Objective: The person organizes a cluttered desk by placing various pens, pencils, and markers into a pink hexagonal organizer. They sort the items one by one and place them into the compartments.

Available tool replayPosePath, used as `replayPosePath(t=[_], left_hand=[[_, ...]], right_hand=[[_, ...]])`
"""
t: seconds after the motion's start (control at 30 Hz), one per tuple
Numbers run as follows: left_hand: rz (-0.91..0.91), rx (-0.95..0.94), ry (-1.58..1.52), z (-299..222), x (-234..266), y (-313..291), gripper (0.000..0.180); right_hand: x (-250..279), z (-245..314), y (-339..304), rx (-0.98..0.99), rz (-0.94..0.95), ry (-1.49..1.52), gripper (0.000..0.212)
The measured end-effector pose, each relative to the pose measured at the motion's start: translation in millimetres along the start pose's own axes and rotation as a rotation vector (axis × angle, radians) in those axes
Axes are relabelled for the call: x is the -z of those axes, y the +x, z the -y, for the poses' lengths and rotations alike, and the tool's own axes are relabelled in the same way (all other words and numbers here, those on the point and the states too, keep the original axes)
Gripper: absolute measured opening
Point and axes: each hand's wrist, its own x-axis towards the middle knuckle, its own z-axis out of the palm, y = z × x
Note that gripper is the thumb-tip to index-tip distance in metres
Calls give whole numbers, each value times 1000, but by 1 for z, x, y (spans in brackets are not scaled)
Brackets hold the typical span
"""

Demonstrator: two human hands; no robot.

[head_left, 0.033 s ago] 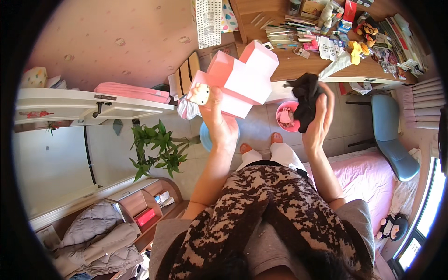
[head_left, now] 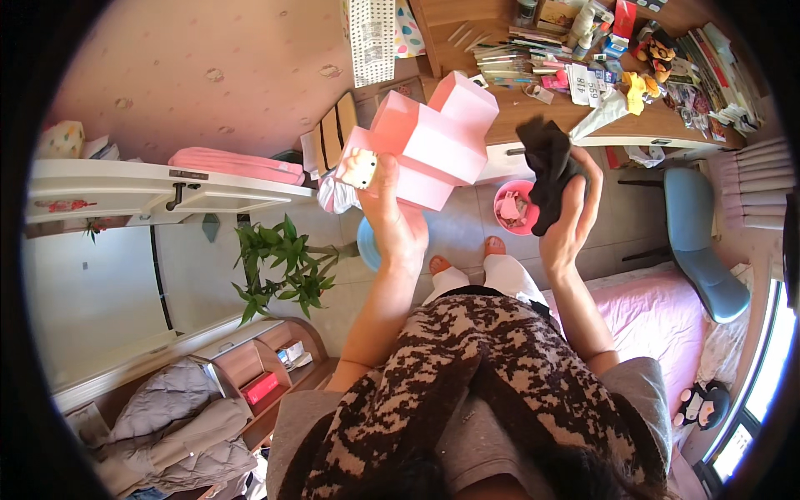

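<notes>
My left hand grips a pink stepped box with open compartments, held up in front of me with the thumb on its near edge. A small cream-coloured character face sits at the box's left corner, beside that thumb. To the right, my right hand is closed on a crumpled black cloth, which stands up from the palm and hangs below it. Box and cloth are apart. The fingers behind the box are hidden.
Beyond my hands is a wooden desk crowded with pens, bottles, toys and books. On the floor stand a pink bin with scraps in it and a blue round container. A leafy plant is at left, a blue chair at right.
The black cloth has shifted in my right hand, its upper end bunching differently. The pink box has tilted and moved very slightly to the right.
</notes>
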Motion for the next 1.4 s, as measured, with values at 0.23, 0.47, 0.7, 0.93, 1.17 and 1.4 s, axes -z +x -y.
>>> replayPosePath(t=[0.23,0.47,0.7,0.93,1.17,1.4], left_hand=[[165,241,-29,9,6,-2,53],[65,168,-29,12,-14,-13,63],[95,15,86,30,-21,-6,91],[140,65,37,65,-26,-15,76],[-52,-125,169,81,-27,-2,74],[-20,39,166,83,-20,24,64]], right_hand=[[-42,7,26,721,291,-658,47],[-16,-4,23,752,375,-716,52],[41,3,12,395,224,-484,40],[4,-1,23,610,394,-542,47],[65,-29,21,110,429,-458,36],[36,-62,40,609,659,-616,51]])
